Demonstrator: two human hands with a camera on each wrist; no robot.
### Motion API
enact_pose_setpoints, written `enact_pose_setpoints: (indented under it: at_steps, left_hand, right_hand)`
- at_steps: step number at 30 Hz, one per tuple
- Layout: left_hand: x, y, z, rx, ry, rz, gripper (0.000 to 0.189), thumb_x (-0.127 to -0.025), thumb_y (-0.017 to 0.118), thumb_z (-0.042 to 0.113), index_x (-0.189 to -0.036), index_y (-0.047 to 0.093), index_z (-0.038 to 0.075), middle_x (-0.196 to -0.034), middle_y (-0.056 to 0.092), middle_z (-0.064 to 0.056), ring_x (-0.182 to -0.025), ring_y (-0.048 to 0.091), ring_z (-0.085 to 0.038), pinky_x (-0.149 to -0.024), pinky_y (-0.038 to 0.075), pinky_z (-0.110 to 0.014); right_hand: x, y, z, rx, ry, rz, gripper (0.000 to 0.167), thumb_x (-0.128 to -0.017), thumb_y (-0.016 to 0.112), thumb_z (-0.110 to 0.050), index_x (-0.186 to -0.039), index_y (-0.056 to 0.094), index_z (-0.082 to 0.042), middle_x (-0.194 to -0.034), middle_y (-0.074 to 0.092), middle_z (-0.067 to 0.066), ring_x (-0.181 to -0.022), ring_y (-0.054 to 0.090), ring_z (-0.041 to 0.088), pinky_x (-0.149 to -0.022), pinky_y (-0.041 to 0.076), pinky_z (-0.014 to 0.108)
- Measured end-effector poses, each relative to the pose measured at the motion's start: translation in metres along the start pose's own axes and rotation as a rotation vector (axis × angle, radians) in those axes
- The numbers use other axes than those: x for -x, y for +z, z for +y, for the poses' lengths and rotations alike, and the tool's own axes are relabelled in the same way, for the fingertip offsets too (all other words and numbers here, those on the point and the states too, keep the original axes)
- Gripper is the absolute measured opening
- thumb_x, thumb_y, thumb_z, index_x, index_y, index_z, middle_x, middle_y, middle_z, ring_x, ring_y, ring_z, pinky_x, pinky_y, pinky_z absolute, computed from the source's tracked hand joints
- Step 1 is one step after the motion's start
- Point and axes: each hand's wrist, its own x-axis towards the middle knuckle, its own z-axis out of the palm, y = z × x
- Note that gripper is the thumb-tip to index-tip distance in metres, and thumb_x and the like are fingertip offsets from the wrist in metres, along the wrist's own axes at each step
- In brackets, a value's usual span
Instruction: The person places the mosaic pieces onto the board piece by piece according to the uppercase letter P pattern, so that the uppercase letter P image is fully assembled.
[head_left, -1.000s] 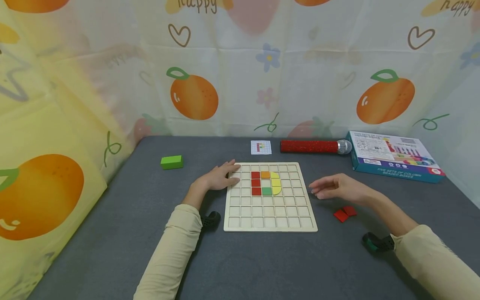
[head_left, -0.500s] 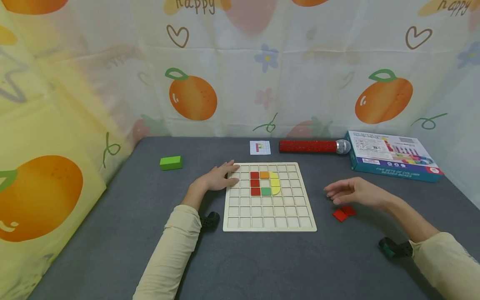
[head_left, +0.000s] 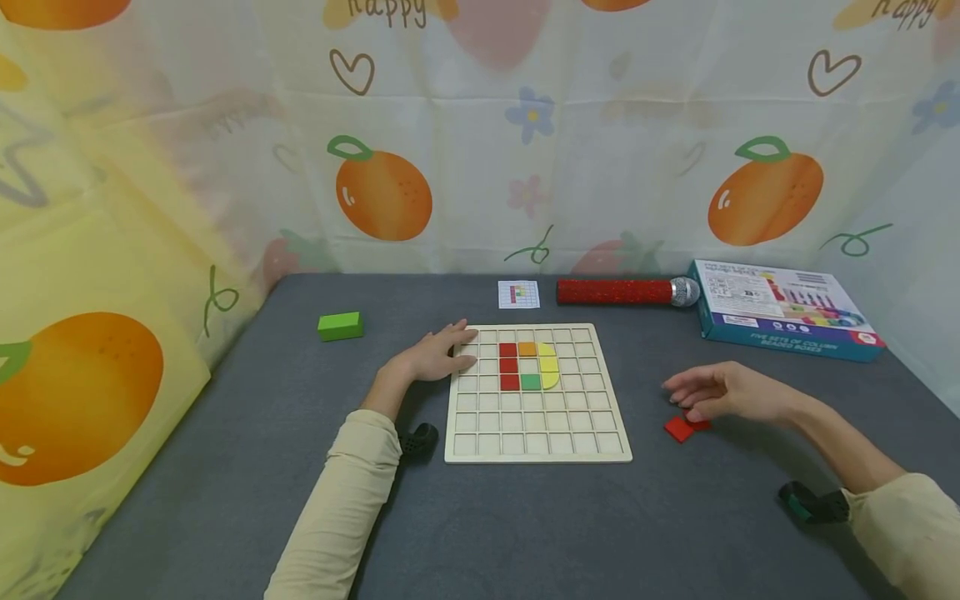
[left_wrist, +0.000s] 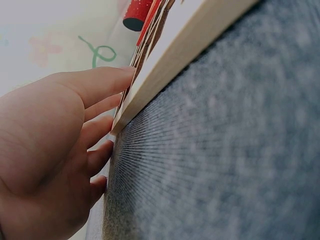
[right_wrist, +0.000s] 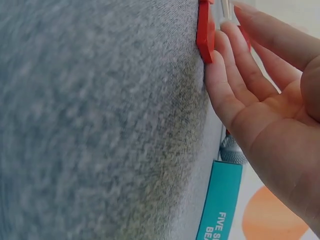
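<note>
A pale wooden grid board (head_left: 538, 425) lies on the grey table with red tiles (head_left: 509, 366), an orange tile (head_left: 528, 349), a green tile (head_left: 531, 382) and yellow pieces (head_left: 549, 365) set in its squares. At the board's upper left edge rests my left hand (head_left: 431, 356), its fingers extended over the rim; the left wrist view shows the thumb on the board's edge (left_wrist: 165, 70). My right hand (head_left: 738, 392) hovers at two loose red tiles (head_left: 678, 429), fingers loosely bent, partly covering one. In the right wrist view a red tile (right_wrist: 204, 35) stands near the fingertips, with nothing clearly pinched.
Behind the board lie a small pattern card (head_left: 518, 294) and a red microphone (head_left: 615, 292). A blue and white box (head_left: 787, 312) sits at the back right. A green block (head_left: 341, 326) stands at the left. A printed cloth (head_left: 480, 167) hangs behind the table.
My right hand has moved right and towards me, from beside the board to the loose red tiles. The left hand stays at the board's edge.
</note>
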Motion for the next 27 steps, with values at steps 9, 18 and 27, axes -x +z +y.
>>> enact_pose_setpoints:
  at_steps: [9, 18, 27]
  left_hand:
    - [-0.0005, 0.0000, -0.0002, -0.008, -0.015, 0.005, 0.060, -0.100, 0.051, 0.029, -0.150, 0.028, 0.005, -0.157, 0.011, -0.014, -0.144, 0.006, -0.030, -0.113, 0.001, -0.053]
    - [-0.0010, 0.0005, 0.0001, -0.002, -0.011, 0.008, 0.060, -0.100, 0.051, 0.028, -0.150, 0.029, 0.004, -0.157, 0.012, -0.015, -0.144, 0.006, -0.031, -0.113, 0.001, -0.053]
    - [-0.0009, 0.0001, 0.0010, 0.002, -0.027, 0.009, 0.060, -0.100, 0.052, 0.028, -0.150, 0.029, 0.005, -0.157, 0.012, -0.014, -0.144, 0.006, -0.030, -0.113, 0.002, -0.052]
  right_hand:
    - [0.0041, -0.0014, 0.0055, 0.015, -0.063, -0.052, 0.047, -0.088, 0.067, -0.004, -0.128, 0.049, 0.012, -0.119, 0.054, 0.026, -0.099, 0.058, 0.015, -0.085, 0.050, 0.022]
    - [0.0057, -0.0002, 0.0085, 0.095, -0.077, -0.005, 0.047, -0.086, 0.070, -0.005, -0.126, 0.051, 0.012, -0.108, 0.056, 0.019, -0.091, 0.056, 0.016, -0.079, 0.051, 0.022]
    - [0.0068, 0.0002, 0.0086, 0.168, -0.072, 0.099, 0.046, -0.085, 0.071, -0.005, -0.124, 0.053, 0.011, -0.099, 0.056, 0.011, -0.085, 0.053, 0.016, -0.072, 0.050, 0.022]
